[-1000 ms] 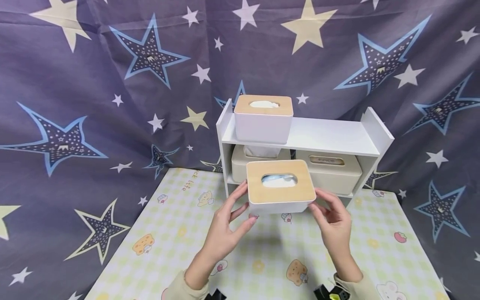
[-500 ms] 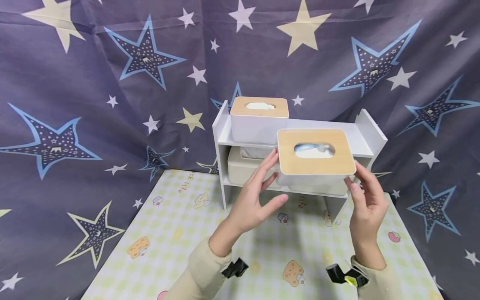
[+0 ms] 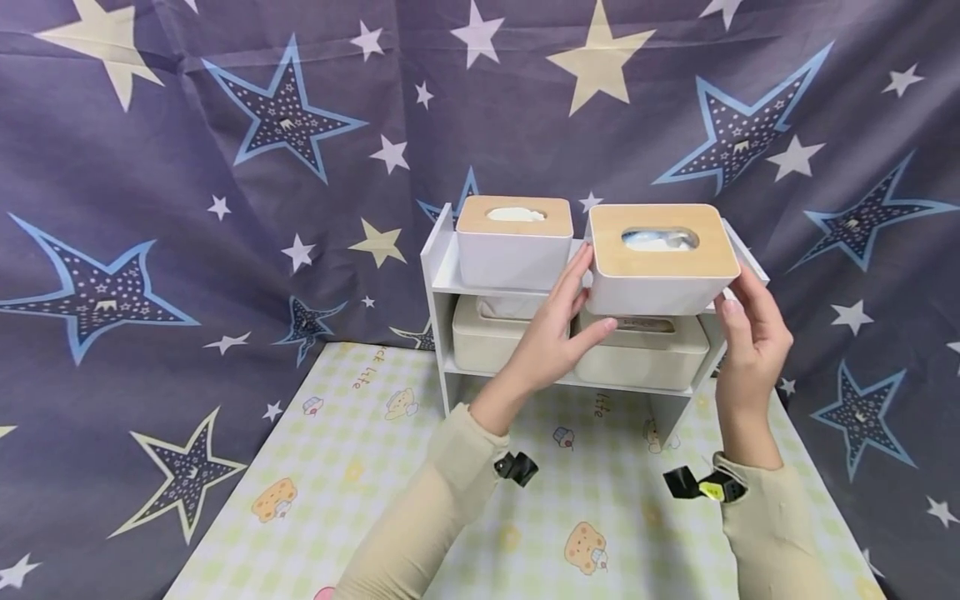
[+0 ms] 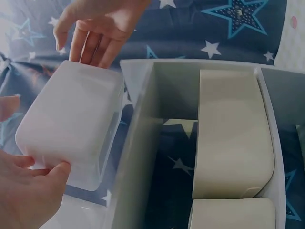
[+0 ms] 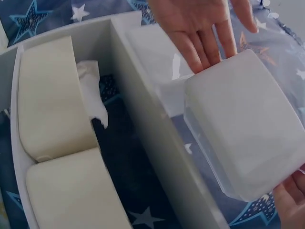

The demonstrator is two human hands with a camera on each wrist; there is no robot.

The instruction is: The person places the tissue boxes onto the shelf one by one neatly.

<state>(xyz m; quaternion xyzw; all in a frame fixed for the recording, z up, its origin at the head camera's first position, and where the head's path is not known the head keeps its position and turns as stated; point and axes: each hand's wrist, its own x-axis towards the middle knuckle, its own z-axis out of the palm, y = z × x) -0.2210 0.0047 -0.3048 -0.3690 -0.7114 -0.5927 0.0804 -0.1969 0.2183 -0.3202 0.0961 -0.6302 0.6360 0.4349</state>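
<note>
A white tissue box with a pale wood lid [image 3: 663, 242] is held up between both hands, over the right part of the shelf's top board in the head view. My left hand [image 3: 551, 329] presses its left side with straight fingers, the thumb apart from the box. My right hand [image 3: 752, 346] presses the right side with its fingertips. Both wrist views show the box's white underside [image 4: 76, 105], raised and tilted there. Beside it on the top board stands a similar tissue box [image 3: 513, 254], a white tissue showing in its oval slot.
The small white shelf [image 3: 429, 275] stands on a checked cloth [image 3: 420, 475] with cartoon prints. Its lower board holds two cream tissue boxes side by side, a left one [image 3: 487, 337] and a right one [image 3: 633, 367]. A dark star-patterned curtain [image 3: 247, 208] hangs behind.
Both hands have carried the wood-lidded tissue box up and to the right, from in front of the lower boxes to the top board's level. The other boxes stay in place.
</note>
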